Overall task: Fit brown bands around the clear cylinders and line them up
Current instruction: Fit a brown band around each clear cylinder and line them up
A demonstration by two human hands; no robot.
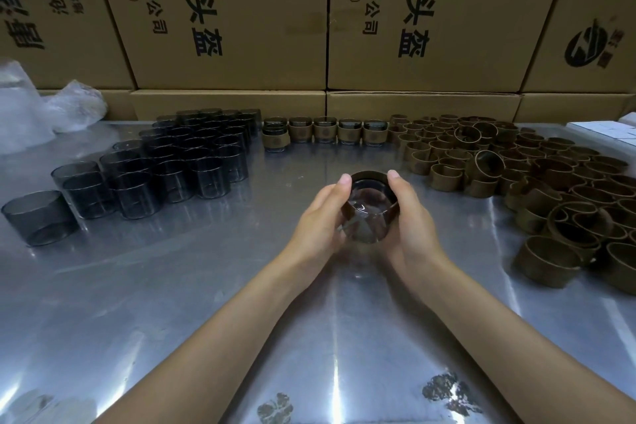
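Both hands cup one clear cylinder above the middle of the metal table. My left hand grips its left side and my right hand grips its right side, thumbs at the rim. A brown band shows around the cylinder's far edge. Several bare smoky clear cylinders stand grouped at the left. A row of several banded cylinders runs along the back. Many loose brown bands lie piled at the right.
Large cardboard boxes with printed characters form a wall behind the table. Crumpled clear plastic bags sit at the back left. A white flat object lies at the far right edge.
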